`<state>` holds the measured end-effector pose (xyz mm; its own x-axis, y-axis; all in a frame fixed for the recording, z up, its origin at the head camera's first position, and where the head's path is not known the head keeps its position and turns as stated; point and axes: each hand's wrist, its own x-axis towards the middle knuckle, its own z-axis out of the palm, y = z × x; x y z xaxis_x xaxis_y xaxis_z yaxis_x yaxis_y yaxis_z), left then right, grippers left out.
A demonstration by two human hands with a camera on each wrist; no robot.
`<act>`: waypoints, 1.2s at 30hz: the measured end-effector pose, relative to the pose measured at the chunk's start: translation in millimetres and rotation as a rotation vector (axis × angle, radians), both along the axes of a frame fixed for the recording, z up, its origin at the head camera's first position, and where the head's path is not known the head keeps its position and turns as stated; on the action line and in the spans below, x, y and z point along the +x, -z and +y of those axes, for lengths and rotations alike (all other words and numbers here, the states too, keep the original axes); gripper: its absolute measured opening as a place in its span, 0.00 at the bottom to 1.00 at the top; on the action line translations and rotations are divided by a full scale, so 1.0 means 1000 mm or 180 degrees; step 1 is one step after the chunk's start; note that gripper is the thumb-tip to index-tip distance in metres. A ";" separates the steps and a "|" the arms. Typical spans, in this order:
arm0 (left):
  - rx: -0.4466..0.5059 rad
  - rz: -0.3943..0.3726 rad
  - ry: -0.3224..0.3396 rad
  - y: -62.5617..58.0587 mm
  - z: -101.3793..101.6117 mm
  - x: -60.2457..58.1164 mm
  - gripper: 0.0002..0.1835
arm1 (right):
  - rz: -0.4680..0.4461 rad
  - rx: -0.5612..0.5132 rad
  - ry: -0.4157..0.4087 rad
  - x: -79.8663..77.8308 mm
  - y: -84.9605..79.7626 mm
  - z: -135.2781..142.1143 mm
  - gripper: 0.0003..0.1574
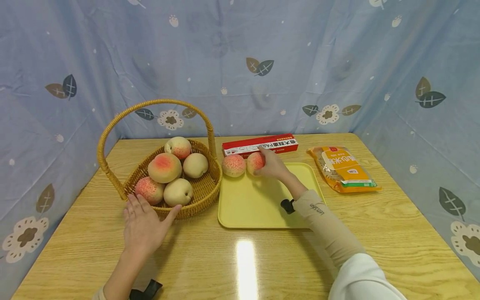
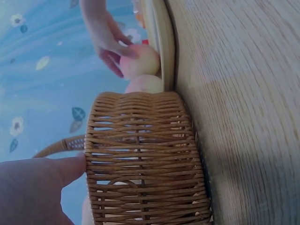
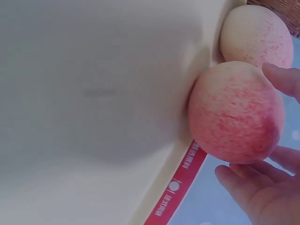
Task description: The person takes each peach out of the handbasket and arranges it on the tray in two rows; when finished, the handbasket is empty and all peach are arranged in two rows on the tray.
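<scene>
Grasping a red-flushed peach (image 1: 256, 162), the right hand (image 1: 273, 166) formed a curled grip over the fruit at the far edge of the yellow tray (image 1: 258, 204); fingers (image 3: 281, 77) lay over the top and side, the fruit resting on the tray surface. Item beside it: second peach (image 1: 233, 165), just to the left at the tray's far left corner, close to the first; whether the two touched could not be told. Item behind: red box (image 1: 260, 145), lying flat on the tabletop (image 1: 240, 258) along the tray's far rim. Left hand (image 1: 144, 223): grip released, fingers straight and spread, thumb (image 2: 70, 166) against the near wall of the wicker basket (image 1: 204, 189). Basket contents: five peaches (image 1: 165, 167), heaped together, some pale and some red-flushed; arched handle upright. Basket position: just left of the tray. Further item: orange packet (image 1: 343, 168), lying flat on the tabletop right of the tray, apart from it
</scene>
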<state>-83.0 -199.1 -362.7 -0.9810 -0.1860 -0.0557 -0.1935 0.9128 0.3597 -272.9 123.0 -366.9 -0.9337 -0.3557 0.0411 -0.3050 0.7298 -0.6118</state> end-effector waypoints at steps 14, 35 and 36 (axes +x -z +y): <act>0.0019 0.0024 -0.0001 -0.001 0.001 0.000 0.65 | -0.0261 -0.0032 0.0456 0.004 -0.004 0.004 0.48; 0.0018 -0.0008 0.0002 0.000 0.001 0.000 0.66 | -0.0331 -0.0327 0.0311 -0.004 0.009 0.008 0.42; 0.0018 0.0014 -0.0002 0.000 0.000 0.000 0.65 | -0.0294 -0.0251 0.0242 -0.004 0.009 0.007 0.45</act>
